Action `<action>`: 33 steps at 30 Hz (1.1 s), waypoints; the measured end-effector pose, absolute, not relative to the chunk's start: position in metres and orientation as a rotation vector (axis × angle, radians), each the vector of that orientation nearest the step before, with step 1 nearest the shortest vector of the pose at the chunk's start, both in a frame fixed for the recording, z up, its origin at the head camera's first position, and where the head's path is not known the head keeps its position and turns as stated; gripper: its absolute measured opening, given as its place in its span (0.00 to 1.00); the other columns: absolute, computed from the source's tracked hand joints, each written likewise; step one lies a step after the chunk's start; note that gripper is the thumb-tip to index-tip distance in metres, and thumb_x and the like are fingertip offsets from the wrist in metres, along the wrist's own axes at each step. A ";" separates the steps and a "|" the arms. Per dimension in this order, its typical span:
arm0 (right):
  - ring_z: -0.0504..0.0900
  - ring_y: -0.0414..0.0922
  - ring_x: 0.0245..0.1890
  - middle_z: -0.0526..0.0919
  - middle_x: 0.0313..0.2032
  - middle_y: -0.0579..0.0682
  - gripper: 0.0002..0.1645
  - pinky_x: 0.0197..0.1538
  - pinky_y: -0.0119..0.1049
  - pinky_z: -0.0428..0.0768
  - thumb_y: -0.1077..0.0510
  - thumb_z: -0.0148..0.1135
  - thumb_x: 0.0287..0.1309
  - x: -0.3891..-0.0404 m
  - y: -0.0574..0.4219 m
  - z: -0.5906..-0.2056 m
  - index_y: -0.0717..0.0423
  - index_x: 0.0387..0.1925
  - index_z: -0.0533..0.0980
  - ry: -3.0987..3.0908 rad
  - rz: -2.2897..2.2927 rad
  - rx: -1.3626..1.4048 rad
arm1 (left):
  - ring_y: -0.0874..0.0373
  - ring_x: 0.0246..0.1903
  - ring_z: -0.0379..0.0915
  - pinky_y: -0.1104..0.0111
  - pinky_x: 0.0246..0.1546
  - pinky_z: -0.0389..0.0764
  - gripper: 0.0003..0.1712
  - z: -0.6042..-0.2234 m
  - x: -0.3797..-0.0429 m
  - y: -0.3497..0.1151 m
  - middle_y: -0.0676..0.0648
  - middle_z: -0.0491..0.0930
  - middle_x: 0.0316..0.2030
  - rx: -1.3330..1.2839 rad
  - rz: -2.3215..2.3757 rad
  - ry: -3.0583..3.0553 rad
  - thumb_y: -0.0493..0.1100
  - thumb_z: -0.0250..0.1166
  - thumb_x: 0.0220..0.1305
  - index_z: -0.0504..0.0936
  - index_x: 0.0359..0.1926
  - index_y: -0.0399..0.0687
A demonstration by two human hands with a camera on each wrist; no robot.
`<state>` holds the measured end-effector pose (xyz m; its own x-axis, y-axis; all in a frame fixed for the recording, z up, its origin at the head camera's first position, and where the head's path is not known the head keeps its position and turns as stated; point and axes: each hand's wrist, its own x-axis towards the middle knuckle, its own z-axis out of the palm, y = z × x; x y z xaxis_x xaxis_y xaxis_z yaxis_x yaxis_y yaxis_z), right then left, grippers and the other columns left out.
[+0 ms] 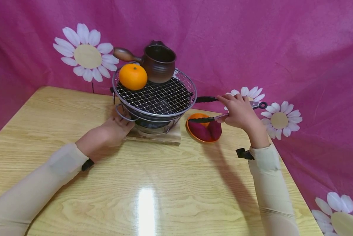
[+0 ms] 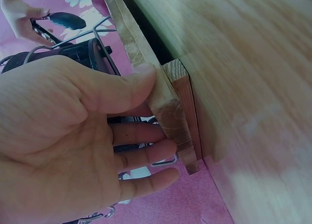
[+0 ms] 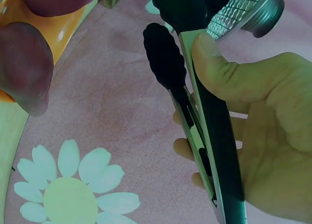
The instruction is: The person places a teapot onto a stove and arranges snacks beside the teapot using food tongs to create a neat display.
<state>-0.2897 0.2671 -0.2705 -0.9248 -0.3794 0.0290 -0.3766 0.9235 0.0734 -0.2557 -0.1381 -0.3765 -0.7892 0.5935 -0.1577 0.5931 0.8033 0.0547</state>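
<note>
My right hand (image 1: 238, 110) grips a pair of tongs (image 3: 214, 136) with black scalloped tips, thumb on one arm and fingers round the other. The tong arms are spread, and one tip overlaps an orange bowl (image 1: 211, 141) in the head view. Purple-red sweet potatoes (image 1: 200, 131) lie in that bowl. My left hand (image 1: 114, 131) is at the left end of a wooden board (image 1: 153, 140) under a small round grill (image 1: 155, 114). Its thumb rests on the board's edge, the other fingers extended against the end. Neither the mandarin nor the pot is held.
On the wire mesh (image 1: 164, 101) sit a mandarin (image 1: 133, 77) and a brown side-handled pot (image 1: 159, 65), at the back left. A wire handle (image 1: 124, 115) juts from the grill near my left fingers. Behind the wooden table (image 1: 111, 190) hangs a pink flowered cloth (image 1: 223, 42).
</note>
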 end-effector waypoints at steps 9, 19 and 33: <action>0.66 0.69 0.64 0.71 0.69 0.64 0.46 0.66 0.67 0.57 0.51 0.75 0.55 -0.288 0.268 -0.275 0.60 0.72 0.67 -3.078 -0.112 0.600 | 0.28 0.73 0.55 0.38 0.64 0.66 0.31 -0.378 -0.256 -0.137 0.27 0.57 0.75 0.949 -0.028 2.823 0.41 0.62 0.70 0.66 0.71 0.35; 0.67 0.68 0.64 0.71 0.69 0.64 0.47 0.66 0.66 0.58 0.53 0.76 0.53 -0.288 0.267 -0.279 0.59 0.72 0.67 -3.102 -0.127 0.597 | 0.27 0.74 0.51 0.38 0.70 0.60 0.33 -0.374 -0.255 -0.138 0.26 0.53 0.76 0.906 0.003 2.788 0.41 0.57 0.73 0.61 0.75 0.36; 0.66 0.69 0.64 0.71 0.68 0.65 0.45 0.66 0.66 0.59 0.53 0.76 0.52 -0.286 0.270 -0.281 0.59 0.71 0.69 -3.143 -0.117 0.573 | 0.27 0.73 0.55 0.38 0.67 0.64 0.32 -0.376 -0.255 -0.139 0.26 0.56 0.75 0.942 -0.030 2.815 0.41 0.59 0.72 0.65 0.72 0.36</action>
<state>-0.2856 0.2696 -0.2808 -0.9343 -0.3500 -0.0678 -0.3541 0.9332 0.0620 -0.2554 -0.1385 -0.3760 -0.7853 0.5954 -0.1696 0.5989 0.8000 0.0359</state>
